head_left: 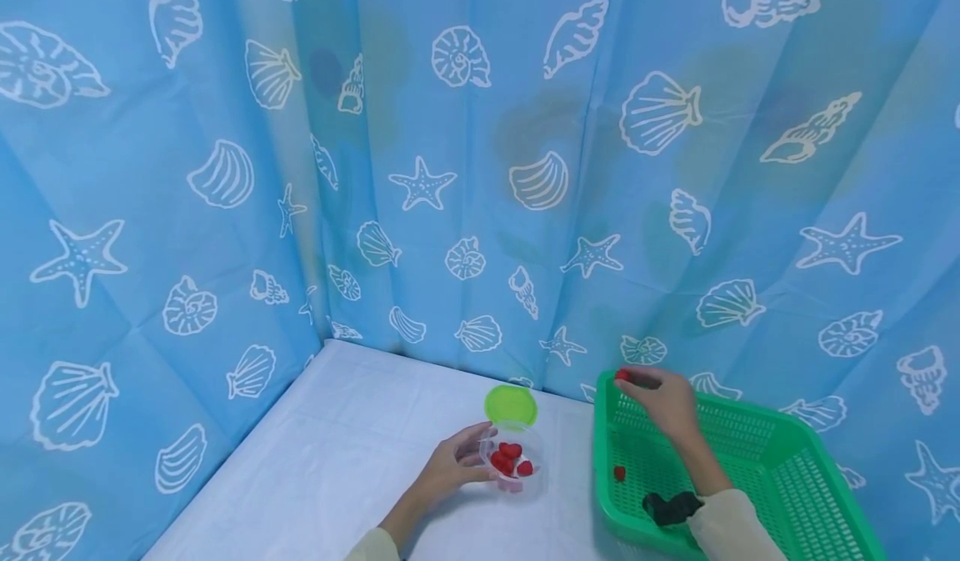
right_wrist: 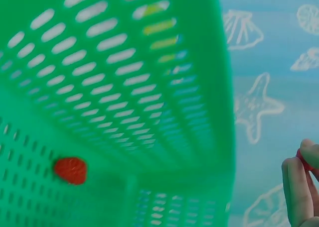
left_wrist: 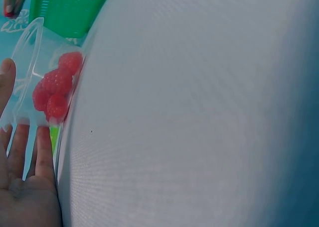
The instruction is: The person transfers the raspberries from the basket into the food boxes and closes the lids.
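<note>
My left hand (head_left: 450, 465) holds a clear plastic cup (head_left: 537, 444) by its side, fingers and thumb spread around the wall. Several red raspberries (head_left: 507, 458) lie at the bottom of the cup; the left wrist view shows these raspberries (left_wrist: 57, 82) bunched through the clear wall. Above the far left corner of the green basket (head_left: 602, 453), my right hand (head_left: 663, 398) pinches one raspberry (head_left: 622, 374) between thumb and fingertips, mostly covered by them in the right wrist view. Another raspberry (right_wrist: 71, 170) lies on the basket floor.
A round light green lid (head_left: 512, 406) lies on the white table (head_left: 360, 428) just behind the cup. The perforated basket has raised walls and stands right of the cup. A blue shell-print curtain (head_left: 465, 211) hangs behind and left of the table. A black object (head_left: 670, 508) sits by the right wrist.
</note>
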A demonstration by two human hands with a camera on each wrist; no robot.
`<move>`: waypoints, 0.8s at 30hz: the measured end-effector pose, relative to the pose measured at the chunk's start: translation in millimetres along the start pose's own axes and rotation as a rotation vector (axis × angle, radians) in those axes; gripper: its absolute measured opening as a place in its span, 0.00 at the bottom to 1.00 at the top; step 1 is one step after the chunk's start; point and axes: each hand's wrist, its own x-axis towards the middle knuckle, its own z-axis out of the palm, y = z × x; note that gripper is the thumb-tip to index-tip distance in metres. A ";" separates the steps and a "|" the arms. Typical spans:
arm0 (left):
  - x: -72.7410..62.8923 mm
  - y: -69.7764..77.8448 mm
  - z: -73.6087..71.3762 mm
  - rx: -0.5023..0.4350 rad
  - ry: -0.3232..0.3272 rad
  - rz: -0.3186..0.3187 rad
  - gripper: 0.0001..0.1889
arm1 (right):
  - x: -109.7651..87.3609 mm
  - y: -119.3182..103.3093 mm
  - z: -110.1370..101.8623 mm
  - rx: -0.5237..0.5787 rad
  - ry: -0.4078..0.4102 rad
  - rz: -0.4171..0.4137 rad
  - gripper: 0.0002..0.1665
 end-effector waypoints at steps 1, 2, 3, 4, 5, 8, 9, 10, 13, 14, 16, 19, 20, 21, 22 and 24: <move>0.1 -0.2 0.0 -0.001 -0.001 -0.001 0.38 | -0.1 -4.1 0.5 0.004 0.002 -0.018 0.25; 0.2 -0.5 -0.3 0.001 -0.001 -0.001 0.38 | -0.4 -8.8 1.2 0.011 0.002 -0.034 0.24; 0.2 -0.3 -0.2 0.001 0.001 -0.005 0.38 | -0.7 -13.2 2.3 0.019 0.003 -0.052 0.24; 0.1 -0.2 -0.2 0.002 0.002 -0.006 0.38 | -1.2 -17.8 3.5 0.025 0.004 -0.067 0.23; 0.1 -0.3 -0.3 0.002 0.001 -0.006 0.38 | -1.9 -22.5 4.9 0.032 0.005 -0.081 0.22; -0.2 -0.4 -0.5 -0.002 -0.002 -0.003 0.39 | -4.7 -36.3 10.9 0.059 0.020 -0.120 0.20; -0.4 -0.5 -0.6 -0.002 -0.003 0.000 0.39 | -5.8 -40.6 13.4 0.070 0.023 -0.134 0.19; -0.5 -0.6 -0.7 0.000 -0.004 0.001 0.39 | -7.0 -44.6 16.4 0.075 0.025 -0.146 0.18; -1.0 -0.5 -1.1 0.006 -0.003 0.006 0.39 | -11.2 -54.5 27.1 0.097 0.027 -0.180 0.18; -1.2 -0.4 -1.0 0.006 -0.002 0.005 0.39 | -12.8 -57.5 30.7 0.104 0.023 -0.190 0.17; -1.4 0.2 -0.8 0.004 -0.002 0.005 0.38 | -16.0 -61.7 38.7 0.108 0.021 -0.204 0.17; -1.3 1.2 0.0 0.009 -0.001 0.001 0.39 | -21.4 -67.2 50.0 0.118 0.017 -0.199 0.17; -1.2 1.4 0.3 0.011 -0.002 0.007 0.39 | -23.3 -68.6 53.7 0.117 0.013 -0.192 0.16; -1.0 1.5 0.6 0.014 -0.002 0.006 0.39 | -25.2 -69.7 57.4 0.124 0.009 -0.184 0.16; -0.9 1.8 0.7 0.014 -0.002 0.007 0.39 | -27.2 -70.8 61.0 0.129 0.004 -0.174 0.16; -0.9 1.7 0.8 0.010 -0.007 0.008 0.40 | -30.9 -72.5 67.5 0.152 -0.007 -0.154 0.16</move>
